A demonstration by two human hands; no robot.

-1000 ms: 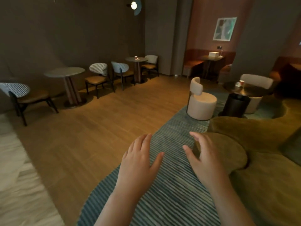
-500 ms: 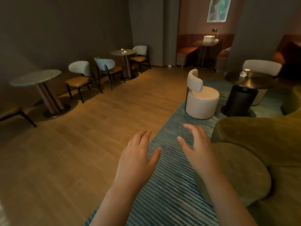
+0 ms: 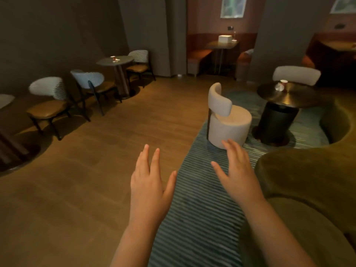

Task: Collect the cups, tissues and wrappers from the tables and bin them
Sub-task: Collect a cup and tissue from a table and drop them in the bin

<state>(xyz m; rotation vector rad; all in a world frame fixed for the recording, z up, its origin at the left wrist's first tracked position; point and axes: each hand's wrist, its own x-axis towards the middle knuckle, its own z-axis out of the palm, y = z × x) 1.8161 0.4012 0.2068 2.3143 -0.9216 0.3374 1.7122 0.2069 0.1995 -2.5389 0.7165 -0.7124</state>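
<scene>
My left hand [image 3: 149,183] and my right hand [image 3: 236,171] are held out in front of me, palms down, fingers apart, holding nothing. Far ahead on the right, a red and white cup [image 3: 283,83] stands on a dark round table [image 3: 292,96] with a crumpled tissue [image 3: 278,87] beside it. On a grey round table [image 3: 123,60] by the left wall sits another small red cup [image 3: 113,58] with a white scrap [image 3: 116,61] next to it. Both tables are well beyond my reach.
A cream round chair [image 3: 227,120] stands on the striped blue rug [image 3: 200,209] just ahead of my right hand. An olive sofa [image 3: 308,180] curves along the right. Striped-back chairs [image 3: 52,101] line the left wall. A booth table with a white box [image 3: 225,38] is at the back.
The view has advanced across the room and turned slightly; the cream chair and both tables are closer. My hands stay open, the right one raised a little farther forward.
</scene>
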